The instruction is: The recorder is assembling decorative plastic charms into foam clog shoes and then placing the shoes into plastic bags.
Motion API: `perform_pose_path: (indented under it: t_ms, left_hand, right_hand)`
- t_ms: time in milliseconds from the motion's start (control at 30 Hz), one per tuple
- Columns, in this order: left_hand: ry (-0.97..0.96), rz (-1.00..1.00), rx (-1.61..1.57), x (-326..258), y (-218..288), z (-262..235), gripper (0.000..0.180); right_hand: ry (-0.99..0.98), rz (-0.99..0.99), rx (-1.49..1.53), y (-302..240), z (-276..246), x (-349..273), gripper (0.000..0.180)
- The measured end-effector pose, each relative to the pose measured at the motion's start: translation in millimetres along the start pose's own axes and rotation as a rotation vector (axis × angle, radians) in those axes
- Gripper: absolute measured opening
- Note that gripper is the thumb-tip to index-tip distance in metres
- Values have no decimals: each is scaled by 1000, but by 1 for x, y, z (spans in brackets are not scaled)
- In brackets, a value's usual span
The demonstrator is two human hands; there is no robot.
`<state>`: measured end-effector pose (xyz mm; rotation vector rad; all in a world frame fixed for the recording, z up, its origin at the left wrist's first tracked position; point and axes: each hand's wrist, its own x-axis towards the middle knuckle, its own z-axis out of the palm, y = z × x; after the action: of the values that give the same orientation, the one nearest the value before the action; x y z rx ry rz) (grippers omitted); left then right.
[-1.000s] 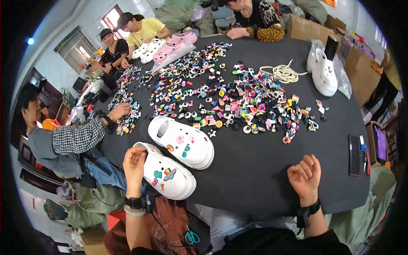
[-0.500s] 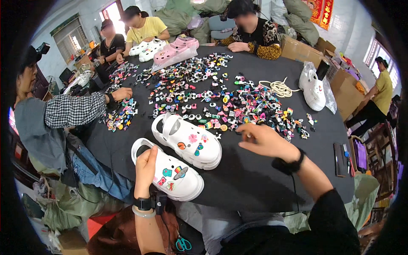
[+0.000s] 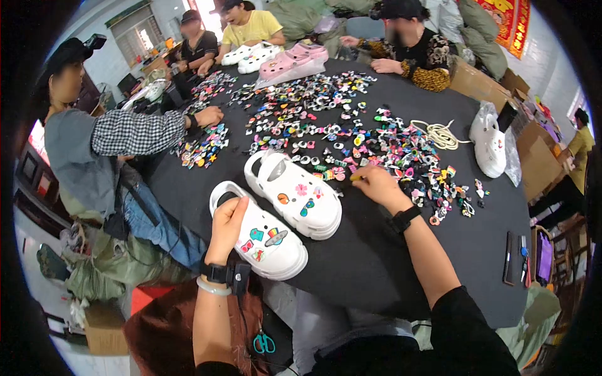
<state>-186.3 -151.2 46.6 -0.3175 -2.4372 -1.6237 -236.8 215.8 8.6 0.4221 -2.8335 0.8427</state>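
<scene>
My left hand (image 3: 228, 227) is closed on the side of a white clog (image 3: 286, 258), thumb on top. That clog carries several charms, among them a teal shirt shape and a rainbow flying saucer. Right behind it stands a second white clog (image 3: 323, 220) with a pink flower, an orange-brown charm and blue goggles on its upper. Just right of this second clog, my right hand (image 3: 385, 189) pinches a small yellow shoe charm (image 3: 356, 178) at the near edge of the loose charm pile (image 3: 401, 147). The charm's exact shape is partly hidden by my fingers.
At the back, pink clogs (image 3: 291, 61) and white clogs (image 3: 254, 57) rest on the dark table. A bagged white clog (image 3: 490, 150) and a cord coil (image 3: 442, 135) lie at right. A co-worker's hand (image 3: 209, 116) reaches into charms at left; other people sit opposite.
My right hand has closed its fingers and now has a yellow charm between them. The whole view has shifted, with the scene moving rightward. My left hand keeps its hold on the clog.
</scene>
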Motion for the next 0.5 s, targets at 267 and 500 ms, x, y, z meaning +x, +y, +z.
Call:
perform_pose_path:
  t_ms: [267,500]
  left_hand:
    - [7,-57,-24,1,3,3,31]
    - [15,-161,39,3,-1,2,30]
  right_hand:
    - [-76,197,1339,10,-6,0,19]
    - [-94,-24,1789,34,3,1,23]
